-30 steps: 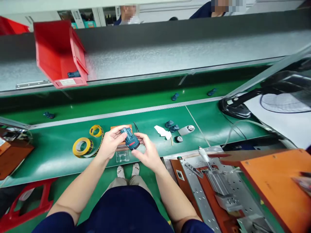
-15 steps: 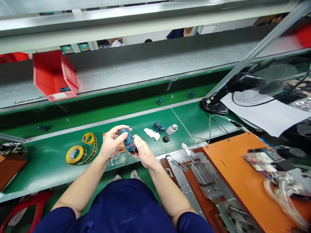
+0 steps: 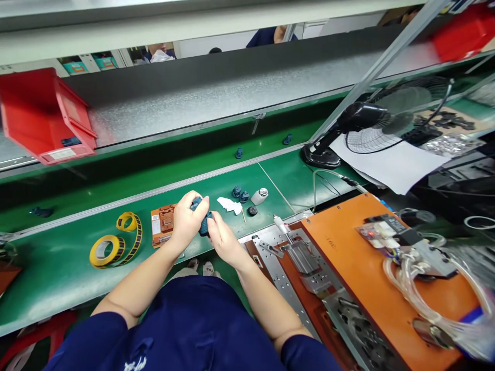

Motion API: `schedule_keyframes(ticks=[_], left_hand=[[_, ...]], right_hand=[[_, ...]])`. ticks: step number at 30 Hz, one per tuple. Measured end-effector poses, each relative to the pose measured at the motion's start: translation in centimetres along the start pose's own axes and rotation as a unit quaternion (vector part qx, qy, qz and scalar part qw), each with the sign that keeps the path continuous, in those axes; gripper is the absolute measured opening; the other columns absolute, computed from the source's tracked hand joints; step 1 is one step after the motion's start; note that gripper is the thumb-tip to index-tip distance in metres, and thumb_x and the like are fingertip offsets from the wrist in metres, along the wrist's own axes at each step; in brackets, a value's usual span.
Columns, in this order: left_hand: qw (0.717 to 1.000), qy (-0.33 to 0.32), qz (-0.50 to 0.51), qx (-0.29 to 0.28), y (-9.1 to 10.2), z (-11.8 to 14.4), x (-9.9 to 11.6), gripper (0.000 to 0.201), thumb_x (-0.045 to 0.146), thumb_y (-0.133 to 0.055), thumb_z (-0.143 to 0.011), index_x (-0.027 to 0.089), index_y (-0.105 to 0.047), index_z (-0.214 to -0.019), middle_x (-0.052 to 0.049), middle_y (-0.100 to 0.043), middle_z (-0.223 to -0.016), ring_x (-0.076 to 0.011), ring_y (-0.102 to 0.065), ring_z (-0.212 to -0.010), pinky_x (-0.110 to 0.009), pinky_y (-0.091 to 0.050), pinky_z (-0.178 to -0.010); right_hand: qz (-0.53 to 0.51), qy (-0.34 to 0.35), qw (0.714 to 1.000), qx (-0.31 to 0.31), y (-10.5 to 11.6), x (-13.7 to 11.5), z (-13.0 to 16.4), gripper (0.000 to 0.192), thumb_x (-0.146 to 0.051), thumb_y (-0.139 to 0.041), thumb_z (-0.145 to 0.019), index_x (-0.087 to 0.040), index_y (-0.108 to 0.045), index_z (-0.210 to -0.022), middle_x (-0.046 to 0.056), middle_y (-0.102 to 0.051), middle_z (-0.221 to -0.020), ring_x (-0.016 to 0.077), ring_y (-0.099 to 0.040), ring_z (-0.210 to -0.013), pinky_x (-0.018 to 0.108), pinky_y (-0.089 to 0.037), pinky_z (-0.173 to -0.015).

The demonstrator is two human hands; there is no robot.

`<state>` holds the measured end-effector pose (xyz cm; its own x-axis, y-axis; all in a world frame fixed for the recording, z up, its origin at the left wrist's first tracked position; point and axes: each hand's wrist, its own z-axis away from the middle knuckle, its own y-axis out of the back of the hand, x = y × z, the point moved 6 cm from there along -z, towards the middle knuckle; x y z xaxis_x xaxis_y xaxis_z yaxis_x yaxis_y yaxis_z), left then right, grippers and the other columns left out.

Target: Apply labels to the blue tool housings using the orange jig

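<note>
At the centre of the frame, the left hand (image 3: 188, 219) and right hand (image 3: 219, 238) both close their grip around a dark blue tool housing (image 3: 202, 222), held just above the green worktop (image 3: 58, 263). With fingers hiding most of it, the housing could slip onto the orange fixture (image 3: 163, 223) beside it.

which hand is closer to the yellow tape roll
Left. The left hand grips the dark blue part, right of the yellow tape roll; the right hand sits farther right.

I'm seeing bright, even overhead light glaring off the grey shelf (image 3: 232, 98); shadows are staying soft, edges are bending, and the clear tubing (image 3: 456, 330) at lower right is blurring.
</note>
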<state>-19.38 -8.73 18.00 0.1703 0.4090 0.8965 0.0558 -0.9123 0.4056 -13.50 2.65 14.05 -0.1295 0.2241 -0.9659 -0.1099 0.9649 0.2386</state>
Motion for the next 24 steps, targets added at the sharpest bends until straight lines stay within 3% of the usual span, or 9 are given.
schedule_keyframes(ticks=[4, 8, 12, 17, 24], left_hand=[[0.999, -0.031, -0.006, -0.020, -0.7, -0.3, 0.0, 0.025, 0.037, -0.061, -0.088, 0.021, -0.055, -0.071, 0.003, -0.053, -0.070, -0.0143, -0.050, -0.069, -0.027, -0.039, -0.068], [0.991, -0.003, 0.106, -0.084, -1.3, -1.1, -0.4, 0.027, 0.045, -0.063, -0.088, 0.021, -0.059, -0.075, 0.003, -0.055, -0.071, -0.0137, -0.051, -0.068, -0.026, -0.042, -0.067], [0.969, 0.018, 0.209, -0.134, -1.5, -1.9, -0.9, 0.029, 0.049, -0.068, -0.085, 0.020, -0.067, -0.086, 0.000, -0.064, -0.080, -0.0156, -0.059, -0.077, -0.026, -0.047, -0.071], [0.921, 0.056, 0.327, -0.205, -1.3, -1.8, -2.1, 0.039, 0.052, -0.067, -0.087, 0.021, -0.068, -0.111, -0.008, -0.072, -0.106, -0.0206, -0.067, -0.096, -0.031, -0.054, -0.083], [0.826, 0.108, 0.436, -0.342, -1.2, 0.1, -3.0, 0.068, 0.047, -0.076, -0.082, 0.025, -0.050, -0.141, -0.013, -0.066, -0.131, -0.0283, -0.065, -0.119, -0.041, -0.054, -0.100]], right_hand=[[0.018, -0.042, 0.999, 0.004, 0.4, 0.2, 0.2, 0.036, -0.047, -0.034, -0.103, -0.021, -0.049, -0.123, 0.007, -0.069, -0.097, 0.0237, -0.067, -0.090, 0.041, -0.053, -0.080], [0.000, -0.045, 0.998, 0.031, 0.8, -0.3, 0.6, 0.048, -0.044, -0.058, -0.094, -0.023, -0.047, -0.135, 0.010, -0.068, -0.118, 0.0253, -0.066, -0.105, 0.043, -0.055, -0.091], [-0.031, -0.043, 0.995, 0.088, 0.9, -0.7, 0.7, 0.056, -0.040, -0.067, -0.087, -0.023, -0.047, -0.137, 0.011, -0.065, -0.127, 0.0245, -0.067, -0.109, 0.040, -0.058, -0.090], [-0.045, -0.026, 0.987, 0.154, 0.6, -1.7, 0.5, 0.058, -0.038, -0.077, -0.081, -0.022, -0.050, -0.130, 0.012, -0.065, -0.128, 0.0231, -0.068, -0.107, 0.037, -0.060, -0.088], [0.094, -0.008, 0.970, 0.223, 0.2, -3.1, 0.9, 0.060, -0.034, -0.077, -0.080, -0.023, -0.050, -0.132, 0.013, -0.061, -0.136, 0.0246, -0.067, -0.113, 0.039, -0.060, -0.090]])
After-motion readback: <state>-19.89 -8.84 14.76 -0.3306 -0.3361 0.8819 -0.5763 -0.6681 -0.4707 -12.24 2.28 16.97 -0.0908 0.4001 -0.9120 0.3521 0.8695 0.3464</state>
